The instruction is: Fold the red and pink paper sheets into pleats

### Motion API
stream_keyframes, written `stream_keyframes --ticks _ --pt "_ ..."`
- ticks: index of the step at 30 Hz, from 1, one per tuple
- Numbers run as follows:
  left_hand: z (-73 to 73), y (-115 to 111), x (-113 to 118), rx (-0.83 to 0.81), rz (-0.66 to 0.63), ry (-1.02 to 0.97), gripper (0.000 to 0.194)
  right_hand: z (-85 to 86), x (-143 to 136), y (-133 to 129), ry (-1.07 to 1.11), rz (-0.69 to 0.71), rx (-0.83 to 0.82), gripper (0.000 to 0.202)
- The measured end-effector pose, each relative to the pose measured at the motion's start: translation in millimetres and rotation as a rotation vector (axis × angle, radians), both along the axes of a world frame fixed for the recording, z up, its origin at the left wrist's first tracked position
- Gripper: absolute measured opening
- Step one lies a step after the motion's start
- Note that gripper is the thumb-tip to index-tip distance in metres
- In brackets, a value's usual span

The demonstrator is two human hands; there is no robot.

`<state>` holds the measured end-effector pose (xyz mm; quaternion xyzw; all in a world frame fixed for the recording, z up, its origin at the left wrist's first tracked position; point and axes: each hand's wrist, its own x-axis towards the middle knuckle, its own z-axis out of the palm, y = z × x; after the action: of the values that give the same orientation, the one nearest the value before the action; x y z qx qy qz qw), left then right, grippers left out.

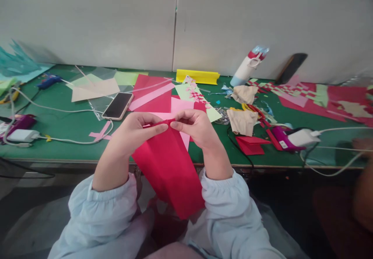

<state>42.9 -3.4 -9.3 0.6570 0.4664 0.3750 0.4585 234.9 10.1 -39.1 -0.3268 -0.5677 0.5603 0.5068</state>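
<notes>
Head view: red paper (171,165) pinched at its upper edge

My left hand (140,128) and right hand (194,126) meet thumb beside thumb, each grip closed on the paper's upper edge; the rest hangs down past the tabletop's (70,126) near edge. I judge the step in hand to be creasing that edge. The next move seems to call for an even, steady pinch.

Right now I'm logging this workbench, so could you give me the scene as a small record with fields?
Left hand: pinching the top edge of a red sheet
Right hand: pinching the same edge, close to the left
Sheet position: hanging down in front of the green table
Left on table: phone, lying flat
Back of table: yellow strip
Right on table: white bottle
</notes>
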Motion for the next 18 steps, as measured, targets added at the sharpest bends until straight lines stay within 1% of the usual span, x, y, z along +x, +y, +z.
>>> stream_keyframes --ticks 5,11,15,18 --pt "-5.7 4.5 -3.4 -0.038 0.004 -0.071 0.025 -2.0 -2.9 2.8 0.004 -0.011 0.023 0.032" --pt "-6.6 5.9 -4.8 -0.044 0.023 -0.086 0.027 -5.7 -4.0 5.6 0.017 0.015 0.083 0.022" --pt "-6.3 6.1 -5.2 -0.034 0.028 -0.087 0.029 -6.4 -3.4 6.0 0.003 0.023 0.074 0.025" --pt "-5.7 6.5 -5.6 -0.039 0.020 -0.062 0.030 -6.8 -2.3 5.6 -0.021 0.041 0.020 0.029"
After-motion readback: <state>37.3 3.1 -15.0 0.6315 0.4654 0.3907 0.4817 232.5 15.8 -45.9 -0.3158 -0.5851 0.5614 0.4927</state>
